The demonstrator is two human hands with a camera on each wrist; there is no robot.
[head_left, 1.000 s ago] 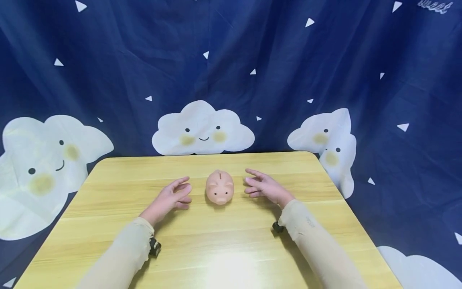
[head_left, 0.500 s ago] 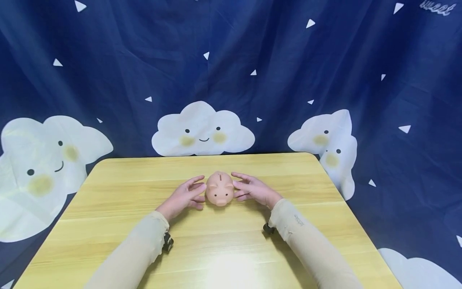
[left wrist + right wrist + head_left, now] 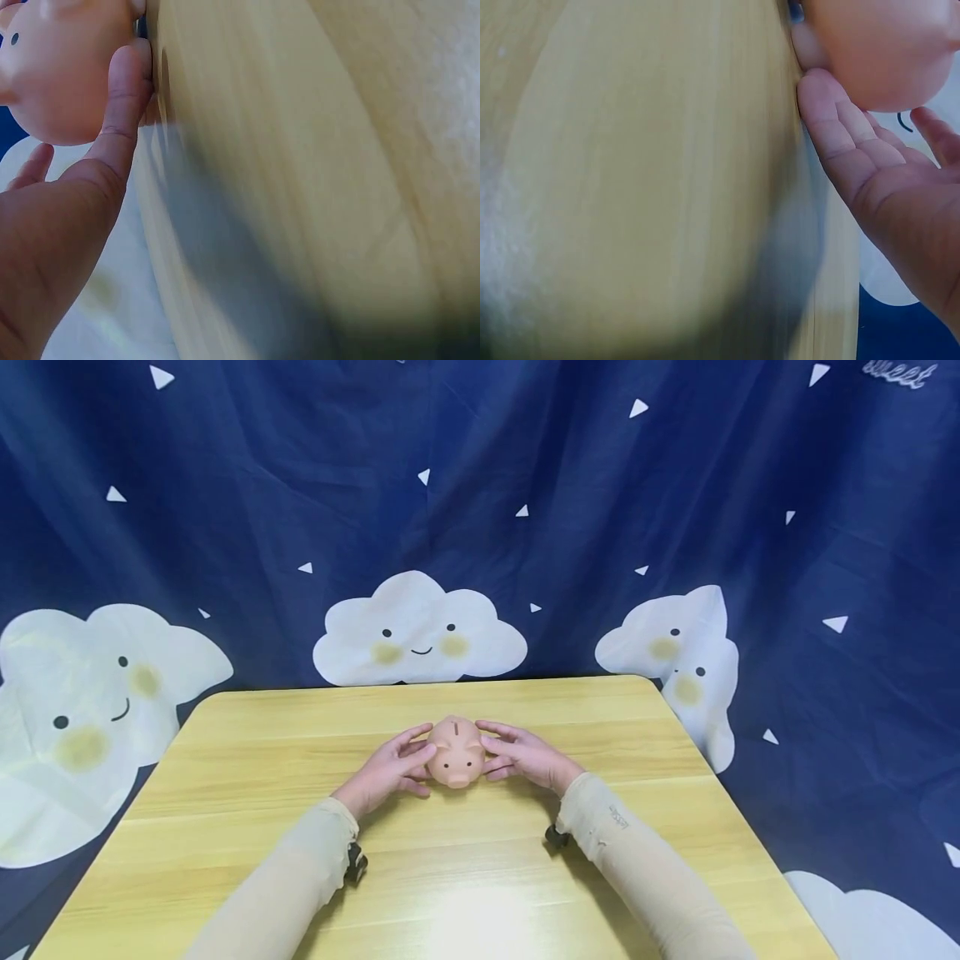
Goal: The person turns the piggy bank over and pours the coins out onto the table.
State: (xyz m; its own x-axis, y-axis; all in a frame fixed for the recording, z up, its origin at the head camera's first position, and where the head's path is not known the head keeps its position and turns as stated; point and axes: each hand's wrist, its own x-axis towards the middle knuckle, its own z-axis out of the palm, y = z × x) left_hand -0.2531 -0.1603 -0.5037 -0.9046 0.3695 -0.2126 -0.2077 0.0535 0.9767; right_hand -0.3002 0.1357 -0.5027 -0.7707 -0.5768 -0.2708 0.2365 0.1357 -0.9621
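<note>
Head view, two o'clock: white script lettering (image 3: 900,373) reading "sweet" on the dark-blue fabric curtain (image 3: 570,443). Between four and five o'clock: small grey print (image 3: 618,817) on the beige fabric right sleeve (image 3: 645,864), illegible.

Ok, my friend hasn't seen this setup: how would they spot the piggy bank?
On the wooden table before the blue curtain, look toward the far side. Between the left hand and right hand sits the piggy bank: pink, round, the only thing with a slot.
</note>
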